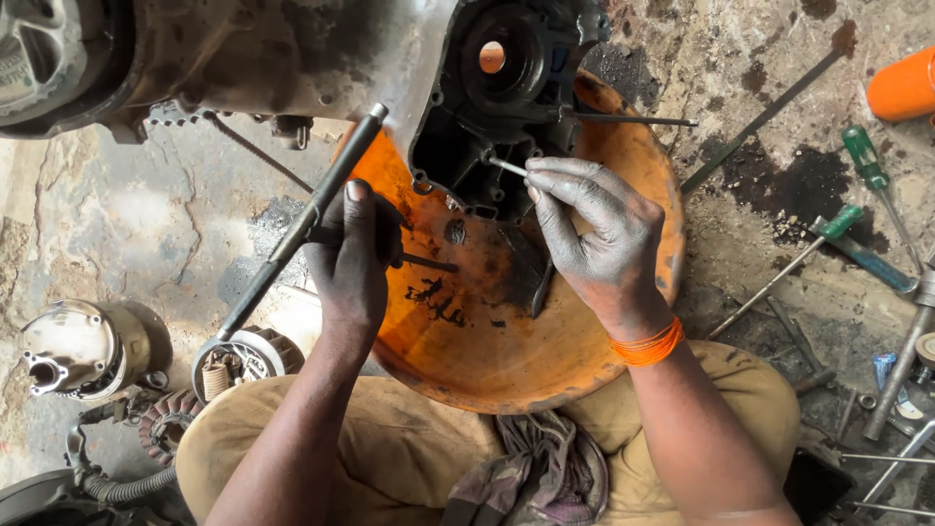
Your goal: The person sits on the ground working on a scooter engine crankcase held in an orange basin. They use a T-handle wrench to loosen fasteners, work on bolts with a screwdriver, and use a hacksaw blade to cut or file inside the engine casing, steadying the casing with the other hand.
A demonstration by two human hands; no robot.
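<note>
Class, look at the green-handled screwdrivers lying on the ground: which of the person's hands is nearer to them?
Right. The right hand works over the orange basin, closer to the green-handled screwdrivers; the left hand grips a dark rod at the basin's far side.

A rust-streaked orange basin [584,341] sits under a black, grease-caked engine casing [487,117]; an orange thread band [648,346] circles one wrist, green-handled screwdrivers [867,161] lie on oil-stained grey floor [127,224], beside khaki trousers [390,438].
</note>
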